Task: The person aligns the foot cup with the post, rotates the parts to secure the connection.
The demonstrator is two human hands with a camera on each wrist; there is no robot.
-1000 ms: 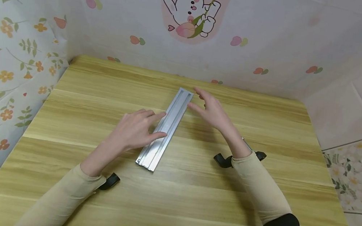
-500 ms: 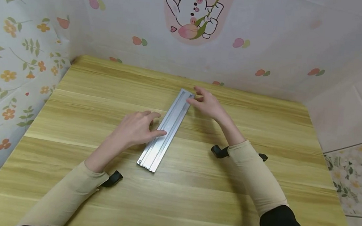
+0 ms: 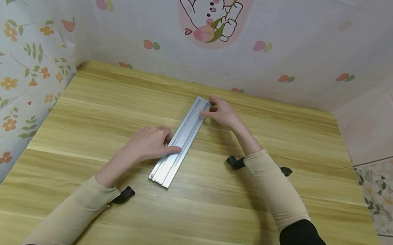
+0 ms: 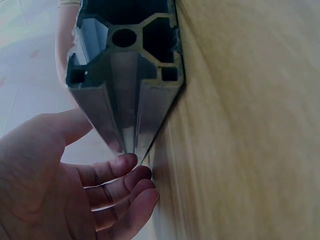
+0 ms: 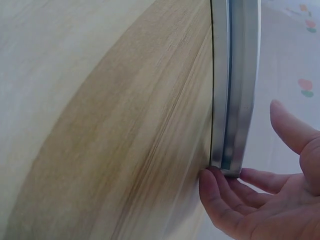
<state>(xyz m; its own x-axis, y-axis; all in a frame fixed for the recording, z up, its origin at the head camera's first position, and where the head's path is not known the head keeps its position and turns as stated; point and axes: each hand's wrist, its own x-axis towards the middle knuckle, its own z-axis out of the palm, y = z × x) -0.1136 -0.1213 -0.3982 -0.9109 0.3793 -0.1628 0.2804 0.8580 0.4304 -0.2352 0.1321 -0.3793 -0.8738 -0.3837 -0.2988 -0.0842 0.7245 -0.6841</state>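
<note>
A silver slotted aluminium profile lies slantwise on the wooden table. My left hand holds it near its middle, thumb across the top and fingers bent against its left side. In the left wrist view, the fingertips meet the slotted side, and the profile's cut end looms close; the thumb tip is hidden. At the far end is my right hand. Its bent fingers touch the end corner in the right wrist view, while the thumb stands apart above the top face.
The wood-grain table carries the profile. A printed cloth hangs behind and along the left side of the table. Black curved wrist mounts stick out at both forearms, close above the table.
My left fingers have bent down off the top to the profile's left side, with the thumb over it. My right hand has come in to the far end, its fingers bending. The profile stays put.
</note>
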